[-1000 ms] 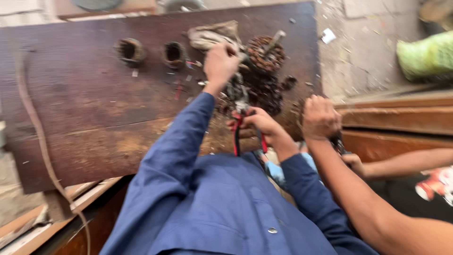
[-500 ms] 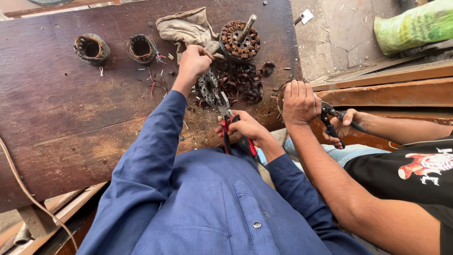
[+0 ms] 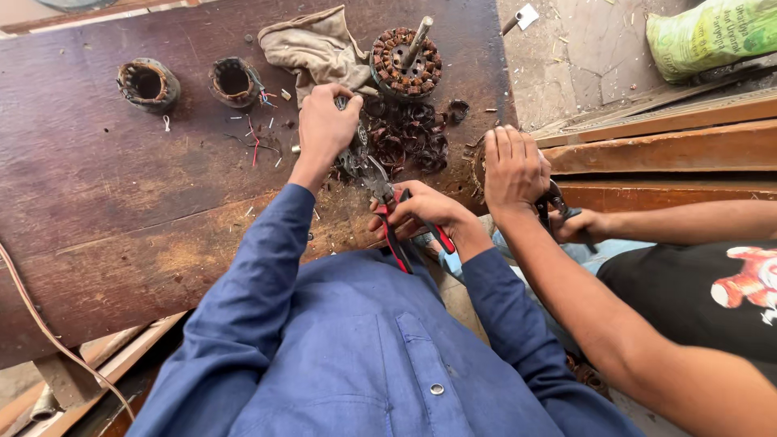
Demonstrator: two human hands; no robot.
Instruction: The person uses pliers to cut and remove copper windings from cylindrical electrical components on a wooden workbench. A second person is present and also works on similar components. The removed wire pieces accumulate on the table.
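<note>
**Copper stripping partly done**

While a small grey wound motor part (image 3: 353,159) at the board's middle was pinched by the left hand (image 3: 325,128), red-handled cutters (image 3: 387,198) were gripped shut-fisted by the right hand (image 3: 421,210); loose dark copper coils (image 3: 409,137) lay heaped beside, two stripped cores (image 3: 150,83) apart, one wound stator (image 3: 405,61) untouched.
</note>
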